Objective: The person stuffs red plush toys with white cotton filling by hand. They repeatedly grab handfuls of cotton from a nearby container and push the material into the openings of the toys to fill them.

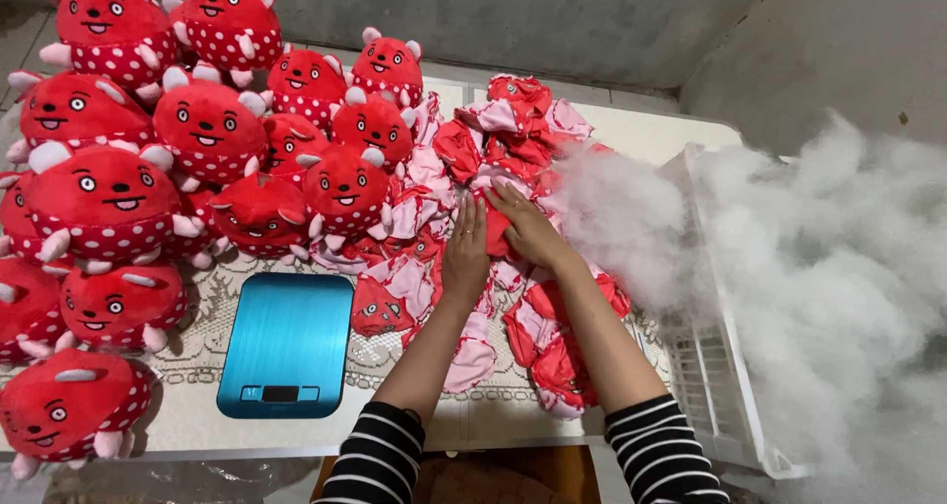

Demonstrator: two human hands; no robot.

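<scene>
Red plush cloth skins [493, 169], fluffy white fibre stuffing [838, 267], brushed glossy blue scale [286, 341], white plastic crate [710, 366]

Red plush toys [116, 183] with white-dotted bellies; teal scale [286, 341]; white stuffing [838, 267]; black-and-white striped sleeves [380, 460].
</scene>
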